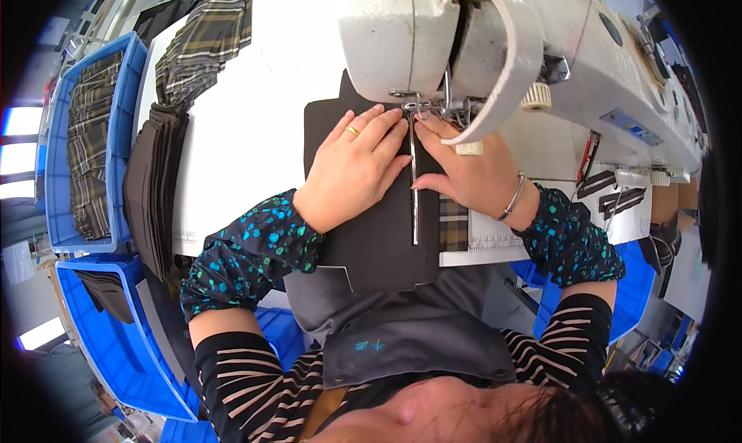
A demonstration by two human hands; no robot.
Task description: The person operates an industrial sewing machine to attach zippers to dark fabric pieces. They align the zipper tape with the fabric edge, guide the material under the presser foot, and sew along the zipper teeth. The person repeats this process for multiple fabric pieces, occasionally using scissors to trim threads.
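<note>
A dark brown fabric panel (pixel 363 242) lies flat on the white sewing table, its far end beneath the needle area of a sewing machine (pixel 379 41). Down the panel runs a narrow straight opening with a shiny pale strip (pixel 415 203) that resembles a zipper. My left hand (pixel 352 161) rests flat on the panel left of this strip, open, with fingertips close to the presser foot (pixel 417 107). On the strip's right side, my right hand (pixel 468 168) presses down, open, thumb apart and fingertips partly behind the machine's curved guard. A plaid piece (pixel 454 230) shows under the panel's right edge.
Folded brown pieces (pixel 157 180) and plaid fabric (pixel 205 41) are stacked at the left. Beside them stand a blue bin (pixel 130 134) of plaid pieces and another blue bin (pixel 116 358). Dark strips (pixel 621 201) and a red-handled tool (pixel 589 153) lie at the right.
</note>
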